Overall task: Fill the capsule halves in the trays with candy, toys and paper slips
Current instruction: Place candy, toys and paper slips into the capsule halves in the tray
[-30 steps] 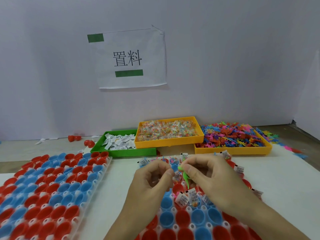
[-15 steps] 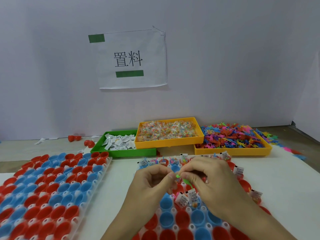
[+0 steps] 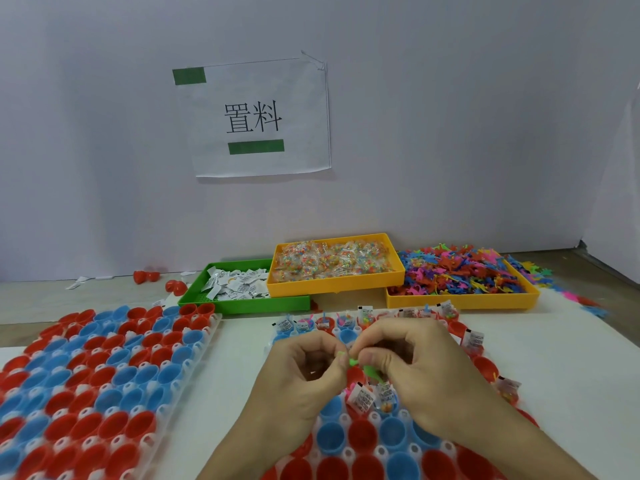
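Both hands sit a bit lower over the tray than a sec ago, & the green toy (image 3: 370, 369) now pokes down toward the cups. Left hand (image 3: 304, 372) & right hand (image 3: 426, 368) meet fingertip to fingertip above the near capsule tray (image 3: 349, 455). Both have a tight grip, fingers curled, pinching the little green toy between them. Just under it are cups w/ paper slips (image 3: 362, 399) sticking out. Red & blue cups in front of the hands have nothing in them. Second capsule tray (image 3: 204, 344) lies to the left on the counter (image 3: 571, 368), all red & blue cups. At the back, by the wall: green tray (image 3: 242, 304) w/ slips, yellow tray (image 3: 332, 285) w/ candy bags, then another yellow tray (image 3: 460, 301) piled w/ bright toys. Paper sign (image 3: 258, 116) hangs on the wall.
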`<move>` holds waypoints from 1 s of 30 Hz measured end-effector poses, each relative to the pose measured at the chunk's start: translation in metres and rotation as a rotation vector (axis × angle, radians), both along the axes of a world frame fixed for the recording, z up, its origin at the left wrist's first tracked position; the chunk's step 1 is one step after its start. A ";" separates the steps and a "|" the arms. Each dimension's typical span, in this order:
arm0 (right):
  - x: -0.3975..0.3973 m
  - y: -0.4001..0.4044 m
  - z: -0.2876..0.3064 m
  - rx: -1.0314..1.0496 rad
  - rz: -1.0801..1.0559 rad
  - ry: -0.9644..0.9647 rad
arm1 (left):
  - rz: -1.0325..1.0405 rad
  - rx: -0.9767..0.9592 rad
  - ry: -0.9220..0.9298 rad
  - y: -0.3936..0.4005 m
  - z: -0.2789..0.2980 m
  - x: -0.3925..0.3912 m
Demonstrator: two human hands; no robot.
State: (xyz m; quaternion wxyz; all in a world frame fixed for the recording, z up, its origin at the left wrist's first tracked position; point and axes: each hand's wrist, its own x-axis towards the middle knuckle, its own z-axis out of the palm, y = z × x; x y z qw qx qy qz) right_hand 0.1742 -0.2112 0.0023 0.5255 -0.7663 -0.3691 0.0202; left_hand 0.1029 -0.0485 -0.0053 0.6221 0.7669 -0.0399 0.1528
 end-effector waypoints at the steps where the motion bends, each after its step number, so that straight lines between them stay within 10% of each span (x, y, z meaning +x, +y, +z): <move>1: 0.001 -0.001 0.001 0.008 0.032 0.105 | -0.005 -0.001 -0.007 0.000 0.000 0.000; 6: 0.004 -0.003 0.002 0.035 0.150 0.389 | 0.067 -0.017 -0.003 0.008 0.002 0.001; 16: 0.010 -0.004 0.000 0.046 0.011 0.371 | 0.883 0.538 0.161 0.077 -0.022 0.013; 25: 0.007 -0.004 -0.002 -0.071 0.008 0.243 | 0.898 0.680 0.182 0.069 -0.024 0.010; 30: 0.005 -0.001 -0.003 0.001 0.016 0.237 | 0.431 0.443 -0.078 0.033 -0.006 0.006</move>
